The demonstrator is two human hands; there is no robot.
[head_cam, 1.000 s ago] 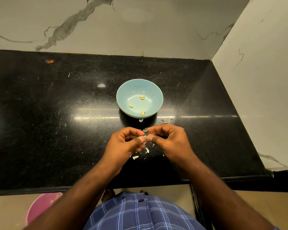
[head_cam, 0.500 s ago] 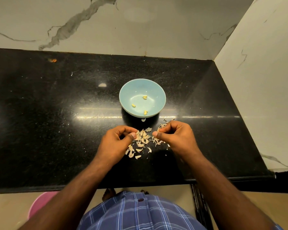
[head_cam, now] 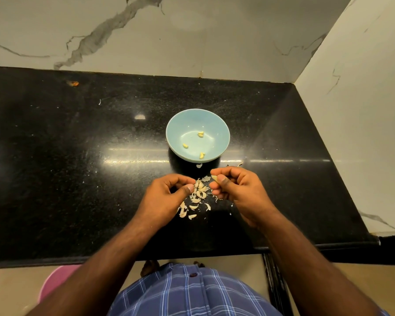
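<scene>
Watching the feed from my desk, I see the hands have drawn apart: a second ago they were joined over one clove, half a second ago a gap had opened, and now it is wider. The right hand (head_cam: 237, 190) pinches the garlic clove (head_cam: 214, 177) between thumb and forefinger, its other fingers curled in. It sits slightly nearer the bowl (head_cam: 192, 124) than before. The left hand (head_cam: 167, 195) has its fingers curled with the thumb tip at the 9 o'clock edge of the pile of skins (head_cam: 198, 193). I cannot tell whether it holds a scrap. That pile, mostly hidden under the joined hands a second ago, now lies in plain view on the black table (head_cam: 78, 179) between them, with the held clove just above its 1 o'clock edge. The bowl stands at 12 o'clock from the pile, near but apart, and holds the same three peeled cloves (head_cam: 200, 134) as before
</scene>
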